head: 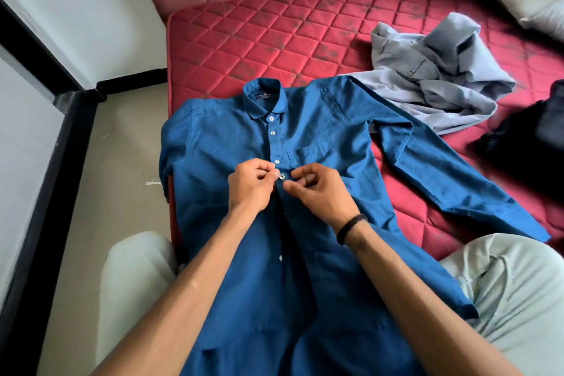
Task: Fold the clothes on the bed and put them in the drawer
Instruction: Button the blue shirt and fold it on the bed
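The left hand [254,185] and the right hand [317,189] meet at the front placket of a blue shirt [320,143], each pinching the cloth between thumb and curled fingers on either side of a white button [281,176]. That button sits right between the two sets of fingertips. Just above the grip three more buttons run up to the collar; below it the placket lies open, with one button showing further down between the forearms. The shirt lies face up on the red quilted mattress [244,40], its collar away from the person; one sleeve stretches out to the right of the hands, the other hangs over the bed edge to their left. Beyond the right hand a crumpled light grey garment [433,76] lies on the mattress, touching the blue shirt's shoulder, and a dark garment [531,137] lies further right. A black band [349,227] circles the right wrist
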The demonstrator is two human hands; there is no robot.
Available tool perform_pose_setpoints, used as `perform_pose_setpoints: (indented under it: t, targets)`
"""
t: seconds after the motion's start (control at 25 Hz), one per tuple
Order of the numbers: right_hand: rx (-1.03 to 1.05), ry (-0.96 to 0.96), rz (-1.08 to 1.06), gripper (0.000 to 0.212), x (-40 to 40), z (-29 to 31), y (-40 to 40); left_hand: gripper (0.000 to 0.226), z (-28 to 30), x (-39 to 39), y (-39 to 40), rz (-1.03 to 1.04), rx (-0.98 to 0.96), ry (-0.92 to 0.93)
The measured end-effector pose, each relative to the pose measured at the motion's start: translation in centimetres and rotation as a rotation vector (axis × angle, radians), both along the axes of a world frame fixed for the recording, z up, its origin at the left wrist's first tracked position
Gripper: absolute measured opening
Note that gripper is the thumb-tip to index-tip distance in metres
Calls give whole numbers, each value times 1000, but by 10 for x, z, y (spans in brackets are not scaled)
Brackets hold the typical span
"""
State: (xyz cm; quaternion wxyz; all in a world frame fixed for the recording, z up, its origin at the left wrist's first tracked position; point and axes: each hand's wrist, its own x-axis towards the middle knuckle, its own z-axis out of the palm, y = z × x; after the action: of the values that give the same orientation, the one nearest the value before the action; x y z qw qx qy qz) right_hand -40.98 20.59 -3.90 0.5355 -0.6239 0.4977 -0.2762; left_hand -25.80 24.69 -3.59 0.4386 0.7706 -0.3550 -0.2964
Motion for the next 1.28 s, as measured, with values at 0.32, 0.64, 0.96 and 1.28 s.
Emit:
perform_pose_setpoints:
  t: [0.32,0.64,0.96,1.28]
  targets:
    - [-384,586,119,41,-28,-37,64,9,-1,-35,71,-248,3,-508]
    - [-438,543,52,9,-26,-42,56,12,-30,-39,61,-236,173,-511]
    - [-174,279,79,10,-39,-37,44,7,-23,-42,65,-215,139,-501]
    - [-106,66,42,10,-34,-30,53,8,-6,-46,73,-35,80,2]
